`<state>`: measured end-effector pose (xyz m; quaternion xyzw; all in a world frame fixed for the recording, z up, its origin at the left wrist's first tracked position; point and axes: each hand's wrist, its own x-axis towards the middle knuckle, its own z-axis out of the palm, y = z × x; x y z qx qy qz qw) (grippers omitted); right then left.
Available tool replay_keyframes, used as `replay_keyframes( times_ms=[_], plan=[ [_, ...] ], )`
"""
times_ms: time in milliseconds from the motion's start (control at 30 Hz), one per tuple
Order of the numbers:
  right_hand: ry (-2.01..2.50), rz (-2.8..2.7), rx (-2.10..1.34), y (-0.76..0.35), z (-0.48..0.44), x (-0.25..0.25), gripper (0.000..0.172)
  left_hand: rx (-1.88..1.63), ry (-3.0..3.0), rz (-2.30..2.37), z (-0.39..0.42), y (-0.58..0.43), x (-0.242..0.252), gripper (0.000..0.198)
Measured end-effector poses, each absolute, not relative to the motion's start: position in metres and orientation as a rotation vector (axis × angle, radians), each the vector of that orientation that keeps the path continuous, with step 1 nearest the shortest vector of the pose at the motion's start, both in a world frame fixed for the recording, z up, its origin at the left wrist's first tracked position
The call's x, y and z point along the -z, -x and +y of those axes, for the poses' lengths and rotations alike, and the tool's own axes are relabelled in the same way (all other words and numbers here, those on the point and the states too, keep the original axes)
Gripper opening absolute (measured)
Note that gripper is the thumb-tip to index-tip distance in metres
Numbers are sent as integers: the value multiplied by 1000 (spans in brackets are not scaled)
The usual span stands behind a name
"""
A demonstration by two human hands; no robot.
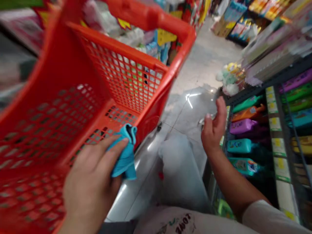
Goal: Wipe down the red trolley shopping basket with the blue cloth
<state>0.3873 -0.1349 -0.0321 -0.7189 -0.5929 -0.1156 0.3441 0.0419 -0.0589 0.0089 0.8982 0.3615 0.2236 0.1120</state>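
My left hand point(95, 175) is closed round a bunched blue cloth point(124, 154) with fine ribs. It holds the cloth at the side wall of a red plastic shopping cart point(124, 48), whose basket has grid-like holes. My right hand point(214, 126) is raised over the aisle beside the right-hand shelf. Its thumb and a finger stand apart with a gap between them, and the other fingers are partly hidden. A small pale patch shows behind the thumb; I cannot make out whether it is a thing or a glint on the floor.
Colourful bottles point(240, 146) lie in rows on the shelf at the right, behind price-label strips point(278, 143). Fluffy pastel items point(231, 78) hang at the shelf's end. Beyond the cart are packed goods point(151, 48). Glossy tiled floor point(180, 110) runs between cart and shelf, with my legs below.
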Motion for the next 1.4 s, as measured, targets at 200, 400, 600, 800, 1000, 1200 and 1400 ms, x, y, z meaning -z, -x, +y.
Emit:
replay_keyframes(
  times_ms=[200, 400, 600, 800, 1000, 1200, 1400],
  plan=[
    [1263, -2140, 486, -332, -48, -60, 32, -750, -2780, 1004, -58, -21, -22, 46],
    [1325, -2209, 534, -314, -37, -42, 30, -771, -2635, 1109, -86, -20, -28, 39],
    [1282, -1933, 237, -309, -35, -44, 34, -588, -2581, 1450, -70, -109, -40, 38],
    [1191, -1824, -145, -290, -67, -47, 35, -940, -2529, 1293, -68, -128, -15, 49],
    [1219, -2233, 97, -251, -89, -31, 60, -916, -2396, 1224, -96, -54, -14, 75],
    [992, -2294, 333, -273, -68, -15, 38, -762, -2755, 1503, -112, -3, 10, 30],
    [1127, -2113, 681, -353, -55, -24, 44, -812, -2866, 1548, -116, -17, 15, 26]
  ],
)
